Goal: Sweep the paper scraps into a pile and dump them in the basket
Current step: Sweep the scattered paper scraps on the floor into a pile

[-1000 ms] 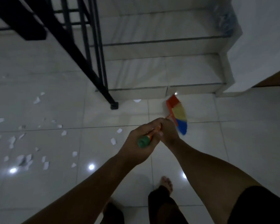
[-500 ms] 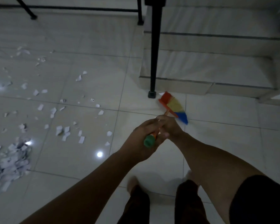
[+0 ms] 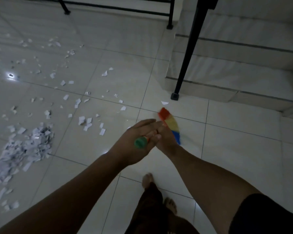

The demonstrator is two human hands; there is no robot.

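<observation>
— Left hand (image 3: pixel 135 144), entry 1: fingers curled round the top of the broom handle (image 3: pixel 140 142), at its green end cap.
— And the right hand (image 3: pixel 166 138)?
— Entry 2: clamped on the same handle lower down, touching the left hand. The handle shows orange between the fingers.
— And the broom head (image 3: pixel 170 123)?
— Entry 3: a fan of bristles in 3 bands, red, yellow and blue. Blurred, low over the white floor tiles (image 3: pixel 235 149), just beyond the hands.
— The paper scraps (image 3: pixel 85 120)?
— Entry 4: a heaped pile (image 3: pixel 27 146) at the left, well apart from the broom head. Entry 5: loose pieces scattered on the floor between the pile and the broom head, and further back. Entry 6: 1 single scrap (image 3: pixel 164 103) just beyond the red bristles, near the foot of a black metal post (image 3: pixel 174 96).
— Surroundings?
— Entry 7: tiled steps (image 3: pixel 227 73) at the right, behind the post. Entry 8: 2 bare feet (image 3: pixel 147 180) below the arms, with dark trouser legs above them.
</observation>
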